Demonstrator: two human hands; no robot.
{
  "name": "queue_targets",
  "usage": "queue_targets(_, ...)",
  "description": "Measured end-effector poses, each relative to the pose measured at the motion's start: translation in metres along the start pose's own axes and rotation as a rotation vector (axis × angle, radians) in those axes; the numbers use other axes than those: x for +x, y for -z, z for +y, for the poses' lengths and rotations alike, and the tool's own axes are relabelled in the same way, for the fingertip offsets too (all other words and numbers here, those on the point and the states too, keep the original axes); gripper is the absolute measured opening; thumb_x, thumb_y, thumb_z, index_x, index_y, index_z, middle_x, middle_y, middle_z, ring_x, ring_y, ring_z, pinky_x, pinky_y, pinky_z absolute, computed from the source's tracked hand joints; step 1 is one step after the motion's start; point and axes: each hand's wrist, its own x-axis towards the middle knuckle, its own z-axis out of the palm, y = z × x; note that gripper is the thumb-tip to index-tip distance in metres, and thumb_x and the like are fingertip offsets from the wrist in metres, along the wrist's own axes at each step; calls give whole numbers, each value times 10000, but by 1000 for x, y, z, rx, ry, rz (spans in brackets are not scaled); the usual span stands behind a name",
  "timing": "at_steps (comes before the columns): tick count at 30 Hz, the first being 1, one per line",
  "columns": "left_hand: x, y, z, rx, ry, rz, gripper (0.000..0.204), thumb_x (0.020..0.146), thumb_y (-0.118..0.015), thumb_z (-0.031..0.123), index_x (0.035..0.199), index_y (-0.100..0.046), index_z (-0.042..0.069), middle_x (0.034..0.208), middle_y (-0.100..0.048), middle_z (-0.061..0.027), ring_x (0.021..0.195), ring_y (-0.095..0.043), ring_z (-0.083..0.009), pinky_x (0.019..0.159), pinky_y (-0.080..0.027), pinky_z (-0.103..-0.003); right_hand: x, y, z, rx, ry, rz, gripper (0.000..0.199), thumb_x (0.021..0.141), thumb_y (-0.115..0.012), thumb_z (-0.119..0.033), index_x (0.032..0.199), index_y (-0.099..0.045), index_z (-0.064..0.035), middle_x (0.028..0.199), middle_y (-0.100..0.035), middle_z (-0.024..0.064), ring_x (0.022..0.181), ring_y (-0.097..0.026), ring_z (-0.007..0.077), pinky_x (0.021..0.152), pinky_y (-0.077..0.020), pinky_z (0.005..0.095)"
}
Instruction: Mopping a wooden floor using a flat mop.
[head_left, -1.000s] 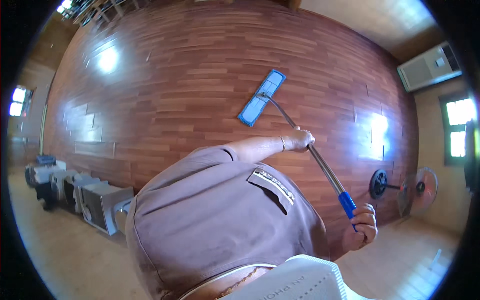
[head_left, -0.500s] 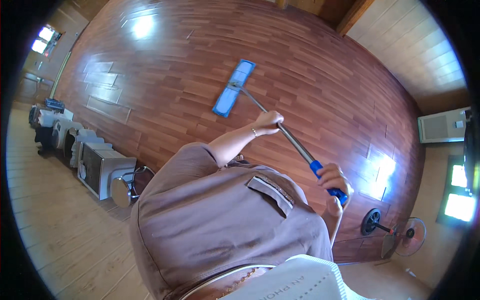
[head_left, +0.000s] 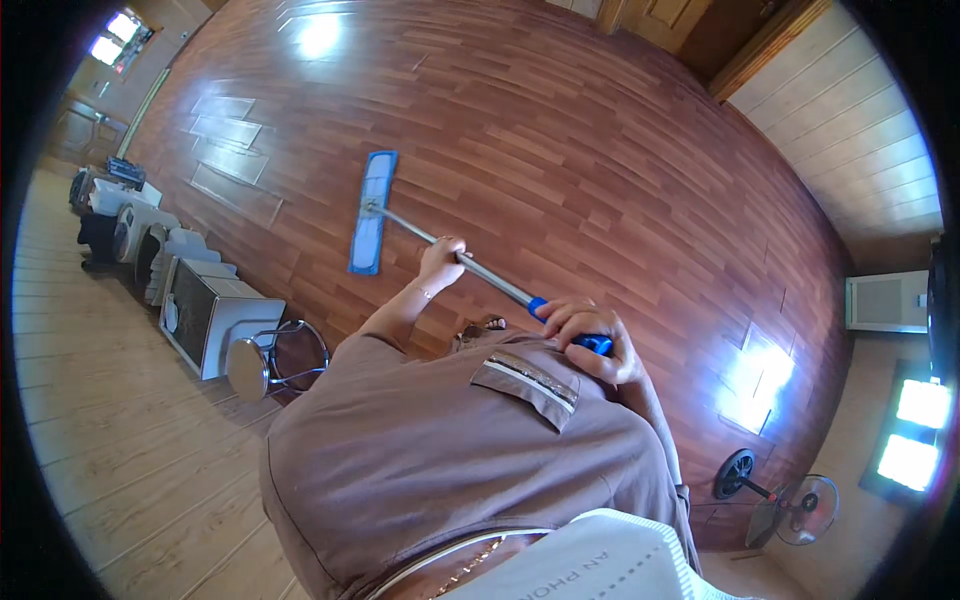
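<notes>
A flat mop with a long blue pad lies on the wood-look floor, left of centre and ahead of me. Its metal pole slants from the pad back toward my chest. My left hand, with a bracelet at the wrist, is closed around the pole partway down. My right hand grips the blue sleeve at the pole's upper end, close to my shirt. Part of that blue grip is covered by the fingers.
At the left wall stand a white cabinet-like appliance, a round-seated metal chair and several other items. On the right are a standing fan and a white boxy unit. A wooden door is at the far side.
The mop pad has swung left and a little nearer to me, its angle now more upright in view. Both hands have moved left with the pole, the right one closer to my body.
</notes>
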Motion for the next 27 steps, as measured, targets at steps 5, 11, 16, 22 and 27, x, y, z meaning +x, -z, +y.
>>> queue_targets(5, -37, 15, -29, -92, 52, 135, 266, 730, -726, 167, 666, -488, 67, 694, -562, -132, 747, -561, -366, 629, -441, -455, 18, -11, 5, 133, -139, -97, 135, 768, -632, -127, 803, -649, 2, 945, -647, 131, 1109, -540, 321, 1030, -359, 474)
queue_targets(11, -53, 12, -18, -98, 49, 110, 270, 758, -705, 89, 676, -451, 50, 663, -470, -105, 670, -483, -301, 630, -389, -382, 10, 2, 2, 150, -190, -95, 130, 777, -628, -121, 820, -643, 1, 948, -647, 127, 1141, -527, 326, 1035, -354, 472)
queue_targets(16, -28, -13, 18, -86, 20, 104, 265, 753, -704, 78, 659, -458, 50, 660, -465, -106, 657, -479, -291, 625, -395, -374, -4, 36, -31, 161, -194, -22, 112, 772, -619, -105, 808, -633, 0, 926, -647, 127, 1120, -550, 323, 1005, -383, 472)
queue_targets(22, 31, -50, 127, -209, -164, 40, 296, 743, -716, 123, 623, -453, 57, 619, -492, -121, 612, -502, -304, 609, -389, -399, -40, 115, -84, -133, -3, -25, 237, 647, -679, -227, 746, -631, -17, 884, -664, 134, 1051, -602, 349, 888, -448, 451)
queue_targets(27, 79, -105, 222, -247, -264, -114, 303, 754, -703, 209, 626, -461, 80, 621, -504, -113, 663, -536, -317, 632, -405, -397, -93, 171, -130, -334, 185, 111, 518, 698, -705, -577, 795, -648, -71, 819, -683, 128, 871, -668, 360, 772, -466, 424)
